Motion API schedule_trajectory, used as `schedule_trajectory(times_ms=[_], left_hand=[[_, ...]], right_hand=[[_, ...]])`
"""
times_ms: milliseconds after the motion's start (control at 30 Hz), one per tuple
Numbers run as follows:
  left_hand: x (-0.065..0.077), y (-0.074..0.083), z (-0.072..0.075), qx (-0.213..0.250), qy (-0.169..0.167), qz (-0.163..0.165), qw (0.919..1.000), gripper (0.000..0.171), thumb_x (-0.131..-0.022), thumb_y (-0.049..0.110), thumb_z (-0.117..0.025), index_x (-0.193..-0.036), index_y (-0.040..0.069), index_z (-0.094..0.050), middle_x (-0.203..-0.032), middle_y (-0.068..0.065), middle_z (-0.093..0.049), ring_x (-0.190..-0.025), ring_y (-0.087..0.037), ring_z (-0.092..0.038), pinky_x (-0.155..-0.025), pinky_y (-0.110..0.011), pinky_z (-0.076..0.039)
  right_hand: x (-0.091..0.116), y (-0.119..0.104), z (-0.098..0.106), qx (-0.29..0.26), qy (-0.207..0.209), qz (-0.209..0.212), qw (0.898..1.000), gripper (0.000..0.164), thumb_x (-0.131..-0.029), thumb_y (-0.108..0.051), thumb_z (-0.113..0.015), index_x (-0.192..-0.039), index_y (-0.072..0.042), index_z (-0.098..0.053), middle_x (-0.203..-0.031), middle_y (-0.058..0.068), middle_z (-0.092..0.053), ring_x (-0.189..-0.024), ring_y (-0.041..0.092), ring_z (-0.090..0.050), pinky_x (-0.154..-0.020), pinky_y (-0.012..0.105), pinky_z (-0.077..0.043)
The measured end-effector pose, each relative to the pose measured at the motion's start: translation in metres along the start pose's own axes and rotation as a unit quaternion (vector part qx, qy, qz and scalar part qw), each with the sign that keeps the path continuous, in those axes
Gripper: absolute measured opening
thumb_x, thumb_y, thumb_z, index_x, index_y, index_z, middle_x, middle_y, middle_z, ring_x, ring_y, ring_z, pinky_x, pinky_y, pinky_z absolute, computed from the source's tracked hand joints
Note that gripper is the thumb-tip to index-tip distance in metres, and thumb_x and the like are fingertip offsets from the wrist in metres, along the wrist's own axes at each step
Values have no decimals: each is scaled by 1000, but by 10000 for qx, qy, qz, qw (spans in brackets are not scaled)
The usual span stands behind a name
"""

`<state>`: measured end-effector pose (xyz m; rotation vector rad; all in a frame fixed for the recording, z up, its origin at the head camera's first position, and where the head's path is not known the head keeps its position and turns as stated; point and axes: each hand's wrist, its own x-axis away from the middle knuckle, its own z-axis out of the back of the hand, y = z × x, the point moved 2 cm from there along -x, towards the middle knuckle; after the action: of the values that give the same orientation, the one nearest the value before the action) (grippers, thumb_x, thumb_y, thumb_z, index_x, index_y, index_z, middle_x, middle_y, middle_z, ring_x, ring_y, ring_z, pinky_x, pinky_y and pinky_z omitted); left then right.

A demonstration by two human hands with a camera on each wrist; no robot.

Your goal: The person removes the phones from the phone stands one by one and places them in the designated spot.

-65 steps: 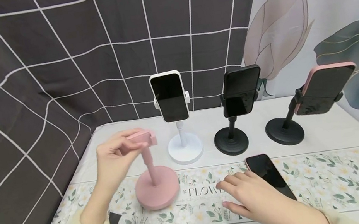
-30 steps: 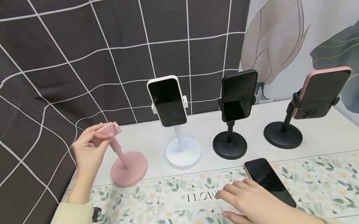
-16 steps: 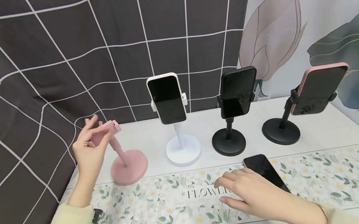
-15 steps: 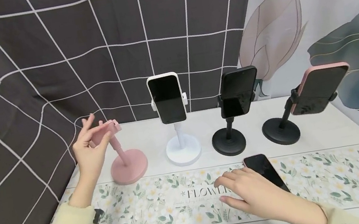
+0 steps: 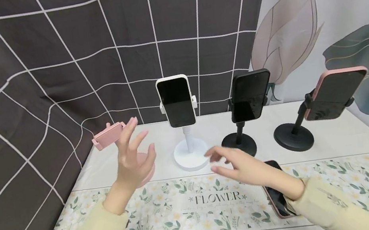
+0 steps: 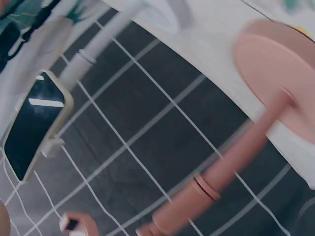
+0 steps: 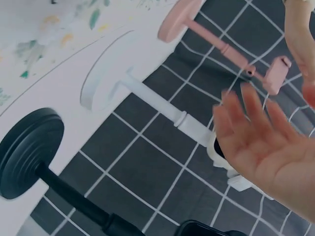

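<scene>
A dark curtain with a white grid rises beyond the left hand [image 5: 130, 162] and the right hand [image 5: 239, 165]; farther to the right hand's right, it meets a pale leaf-printed curtain [image 5: 288, 30]. Beneath both hands is a white table [image 5: 340, 136], crossed by a flowered strip [image 5: 186, 217] bearing the word FLOWER between the two wrists.

Four phone stands are lined up on the table. The pink stand [image 5: 109, 135] is nearest the left hand: its round base is partly hidden behind the palm, and its tilted holder sits just to the left of the fingers, with a gap visible from the right wrist. The white stand [image 5: 191, 156] is beyond and between the hands. One black stand [image 5: 241, 144] is just behind the right hand, another black stand [image 5: 293, 136] farther right.

The left hand is raised, its fingers spread. The right hand hovers with fingers apart and slightly bent.

Beyond the hands, the white stand carries a white-edged phone [image 5: 177, 102], the nearer black stand a black phone [image 5: 251, 95], and the farther one a pink-edged phone [image 5: 335, 94]. Another phone [image 5: 278, 201] lies flat under the right wrist, partly covered.
</scene>
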<state>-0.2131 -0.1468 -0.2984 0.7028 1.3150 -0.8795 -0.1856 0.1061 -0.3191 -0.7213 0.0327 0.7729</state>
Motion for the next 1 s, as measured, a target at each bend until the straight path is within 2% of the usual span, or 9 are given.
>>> schedule_trajectory(times_ms=[100,233,367,433,500,633,700,867,1000], left_hand=[[-4,-1,-12,303,-192,786,9963,43,-75,3,-59,-116,-4,-48,-135,-13,-43,-121,-32,-38,-106,-57,-25],[-3,-14,-34,506,-726,1827,9792,56,-77,1,-55,-130,-4,-36,-139,-23,-35,-128,-28,-28,-107,-55,-25],[2,-30,-62,877,-1209,2730,9504,61,-89,7,-45,-141,0,-15,-149,-21,-12,-134,-20,-14,-109,-53,-23],[6,-35,-74,1340,-1225,3171,9309,60,-93,9,-40,-142,2,-6,-151,-19,-3,-134,-18,-12,-109,-53,-24],[8,-39,-84,1691,-1110,3503,9145,56,-95,9,-36,-142,1,-6,-151,-20,-6,-133,-19,-17,-107,-53,-27],[14,-49,-91,1739,-850,3841,9028,46,-94,7,-38,-136,-7,-25,-141,-27,-29,-124,-25,-34,-101,-53,-35],[15,-53,-90,1726,-725,3969,8986,41,-93,3,-41,-131,-10,-33,-135,-30,-37,-118,-27,-42,-99,-52,-38],[12,-56,-86,1946,-729,4172,8847,39,-91,2,-44,-129,-9,-38,-130,-28,-46,-103,-26,-54,-89,-49,-46],[8,-54,-84,1836,-755,4279,8818,40,-91,2,-45,-128,-9,-38,-131,-27,-46,-99,-26,-56,-87,-49,-47]], right_hand=[[-19,5,4,-593,580,-51,9965,36,-89,-16,-53,-122,-4,-45,-119,16,-55,-106,22,-52,-80,46,-52],[-49,14,7,-1362,1315,-265,9816,42,-92,-11,-46,-131,-2,-34,-136,22,-39,-120,29,-39,-94,54,-43],[-76,22,5,-1596,2096,-354,9640,48,-93,-7,-41,-138,-2,-24,-145,22,-25,-128,31,-27,-100,58,-35],[-87,27,4,-1636,2481,-242,9545,50,-93,-5,-42,-139,-1,-24,-146,21,-24,-129,30,-28,-101,55,-35],[-97,31,6,-1752,2808,-36,9436,49,-91,-2,-44,-137,2,-27,-144,22,-28,-126,28,-33,-102,53,-35],[-109,34,10,-1643,3307,144,9292,40,-86,2,-51,-126,4,-44,-127,26,-50,-110,25,-51,-92,45,-47],[-109,27,13,-1479,3430,43,9276,34,-85,4,-52,-119,6,-51,-115,27,-56,-98,25,-57,-81,34,-52],[-107,8,20,-1454,3479,-75,9262,28,-84,8,-51,-112,10,-53,-103,30,-59,-82,29,-57,-64,9,-42],[-107,5,21,-1618,3454,-46,9244,28,-84,10,-50,-111,12,-52,-104,32,-58,-82,29,-56,-64,6,-40]])
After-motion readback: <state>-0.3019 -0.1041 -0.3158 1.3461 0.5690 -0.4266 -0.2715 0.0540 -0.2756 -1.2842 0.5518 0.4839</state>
